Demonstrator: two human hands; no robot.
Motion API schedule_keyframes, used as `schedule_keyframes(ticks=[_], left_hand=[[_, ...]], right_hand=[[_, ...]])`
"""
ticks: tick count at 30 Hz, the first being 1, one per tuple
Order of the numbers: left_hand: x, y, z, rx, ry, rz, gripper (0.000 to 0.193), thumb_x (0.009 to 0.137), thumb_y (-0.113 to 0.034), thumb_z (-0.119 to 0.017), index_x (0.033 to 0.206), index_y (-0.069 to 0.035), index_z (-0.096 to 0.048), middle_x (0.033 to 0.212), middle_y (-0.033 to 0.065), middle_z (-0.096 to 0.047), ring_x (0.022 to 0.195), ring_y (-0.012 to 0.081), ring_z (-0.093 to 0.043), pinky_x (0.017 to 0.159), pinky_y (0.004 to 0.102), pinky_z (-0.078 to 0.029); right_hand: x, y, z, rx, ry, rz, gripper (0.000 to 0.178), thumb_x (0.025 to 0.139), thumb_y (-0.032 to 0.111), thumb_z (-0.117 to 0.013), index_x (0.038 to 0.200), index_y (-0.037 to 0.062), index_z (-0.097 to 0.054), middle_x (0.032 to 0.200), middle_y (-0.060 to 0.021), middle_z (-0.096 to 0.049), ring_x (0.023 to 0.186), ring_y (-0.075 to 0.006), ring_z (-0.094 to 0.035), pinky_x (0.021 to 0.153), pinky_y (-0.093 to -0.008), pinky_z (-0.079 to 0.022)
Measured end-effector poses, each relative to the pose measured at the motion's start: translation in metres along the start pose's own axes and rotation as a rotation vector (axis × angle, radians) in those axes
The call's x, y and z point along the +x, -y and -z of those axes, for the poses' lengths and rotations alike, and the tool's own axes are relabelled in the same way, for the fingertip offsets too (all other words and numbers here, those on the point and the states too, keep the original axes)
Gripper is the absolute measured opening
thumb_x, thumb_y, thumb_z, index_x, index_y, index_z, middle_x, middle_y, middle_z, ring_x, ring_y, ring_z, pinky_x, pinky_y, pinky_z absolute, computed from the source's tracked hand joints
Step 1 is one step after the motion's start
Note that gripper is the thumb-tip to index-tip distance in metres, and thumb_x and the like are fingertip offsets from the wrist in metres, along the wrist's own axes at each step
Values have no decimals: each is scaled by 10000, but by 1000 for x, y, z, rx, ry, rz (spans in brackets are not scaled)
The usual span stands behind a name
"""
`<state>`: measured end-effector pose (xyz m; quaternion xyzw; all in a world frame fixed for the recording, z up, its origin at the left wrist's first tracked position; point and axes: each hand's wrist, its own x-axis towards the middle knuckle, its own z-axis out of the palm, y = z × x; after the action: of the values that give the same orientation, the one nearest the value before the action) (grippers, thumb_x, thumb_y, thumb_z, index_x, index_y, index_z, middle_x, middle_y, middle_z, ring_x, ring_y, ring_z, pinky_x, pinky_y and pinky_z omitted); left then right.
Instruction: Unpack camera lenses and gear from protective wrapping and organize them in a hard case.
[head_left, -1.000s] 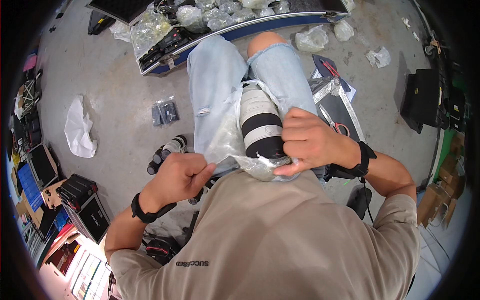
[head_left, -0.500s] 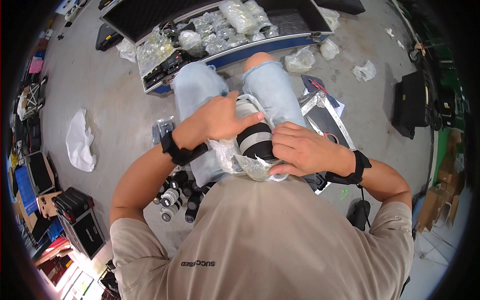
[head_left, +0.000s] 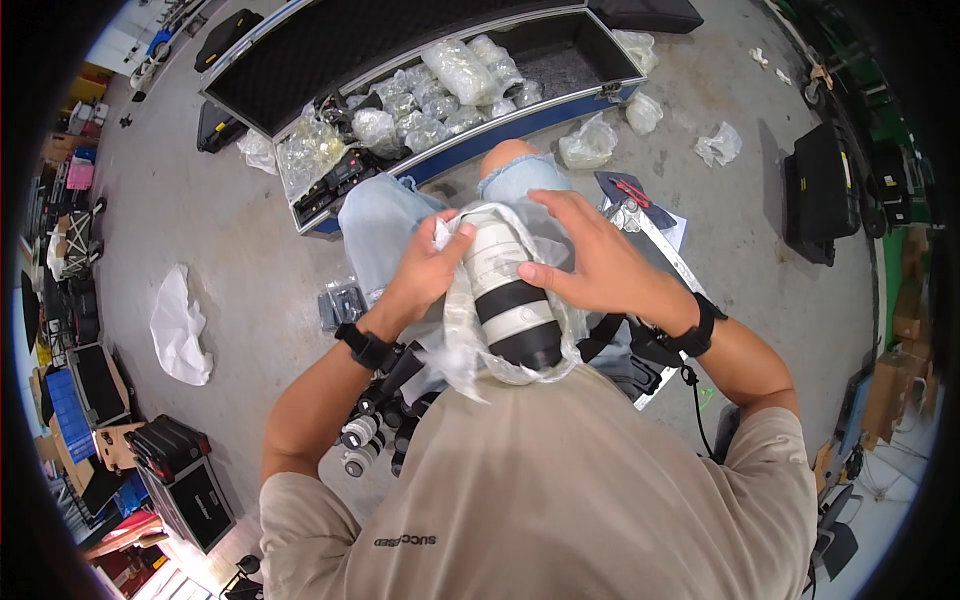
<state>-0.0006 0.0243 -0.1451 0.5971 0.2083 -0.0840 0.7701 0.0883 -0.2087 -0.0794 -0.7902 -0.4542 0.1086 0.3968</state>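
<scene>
A large white camera lens (head_left: 497, 262) with black bands lies in my lap, its black end toward my shirt. Clear plastic wrap (head_left: 460, 335) opens around it like a loose sleeve, bunched along both sides. My left hand (head_left: 428, 268) is closed on the lens's left side, thumb on the white barrel and the plastic caught under it; its other fingers are partly hidden. On the other side, my right hand (head_left: 605, 262) has its fingers stretched out and apart, with the thumb touching the barrel.
Beyond my knees stands an open blue-edged case (head_left: 470, 125) holding several plastic-wrapped items (head_left: 460, 72). Several smaller lenses (head_left: 362, 430) stand on the floor at my left. Loose plastic (head_left: 588, 143) and a white sheet (head_left: 180, 325) lie around. Red-handled scissors (head_left: 630, 190) are at the right.
The plastic has been spread wider, so more of the lens shows. My right hand has lifted from its lower end and opened out; my left hand has moved to its left side.
</scene>
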Motion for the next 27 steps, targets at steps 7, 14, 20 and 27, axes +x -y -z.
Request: schedule_keyframes(ticks=[7, 14, 20, 27], left_hand=[[-32, -70, -21, 719, -79, -817, 461, 880, 57, -549, 1337, 1, -560, 1166, 152, -647, 1083, 250, -636, 942, 316, -485], [-70, -90, -15, 1164, 30, -785, 551, 744, 41, -634, 1291, 5, -584, 1213, 156, -628, 1002, 335, -653, 789, 390, -571], [-66, -90, -13, 1292, -9, -993, 454, 766, 56, -604, 1216, 105, -594, 1194, 203, -643, 974, 346, -676, 765, 377, -589], [-67, -99, -9, 1327, 115, -922, 489, 749, 70, -603, 1237, 95, -586, 1205, 241, -649, 912, 371, -696, 751, 391, -594]], right_hand=[[27, 23, 23, 226, 165, -61, 858, 886, 362, -730, 1504, -48, -297, 1395, -292, -496, 1095, -416, -635, 934, -426, -519], [14, 44, 9, -427, 14, 265, 826, 642, 113, -756, 1398, -55, -470, 1296, -219, -590, 1031, -354, -658, 825, -398, -557], [17, 47, -7, -540, 4, 273, 693, 665, 63, -721, 1297, -132, -512, 1123, -195, -616, 920, -325, -658, 783, -420, -562], [14, 37, -3, -516, -27, 335, 692, 653, 108, -746, 1284, -95, -548, 1002, -154, -642, 829, -279, -662, 685, -355, -551]])
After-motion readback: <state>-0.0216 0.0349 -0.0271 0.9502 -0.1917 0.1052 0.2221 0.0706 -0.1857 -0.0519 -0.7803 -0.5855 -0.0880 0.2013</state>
